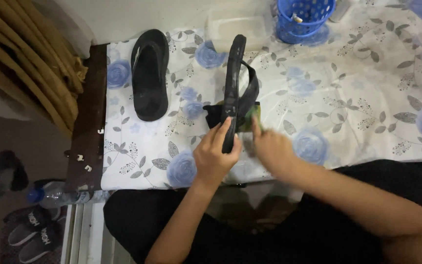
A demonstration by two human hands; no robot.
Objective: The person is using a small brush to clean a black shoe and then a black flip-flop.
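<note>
At the far left, down on the floor, a dark pair of slippers (34,230) is cut off by the lower edge, and a clear plastic bottle (50,194) with a blue cap lies partly under the counter's dark wooden end (88,127). A dark, blurred shape beside them at the left edge is too dim to identify. Tan folded curtain cloth (25,54) hangs in the upper left corner.

On the counter, a white cloth printed with blue roses (357,98) covers the top. One black flip-flop (149,74) lies flat on it, sole down, well apart from the hands. Just to its right, the second black flip-flop (234,83) stands on its edge, its strap bulging out to the right. The left hand (214,157) is clenched around the near end of this sandal, fingers wrapped over the sole's edge. The right hand (269,149) presses a green cloth or sponge (250,117) against the sandal's strap side; the hand is motion-blurred, and most of the green piece is hidden behind the sandal and the fingers, so its shape cannot be told. A dark patch just under the sandal is also unclear.

Farther back, a translucent plastic box (238,27) is faint against the wall, and a blue perforated basket (303,18) is cut off by the top edge.
</note>
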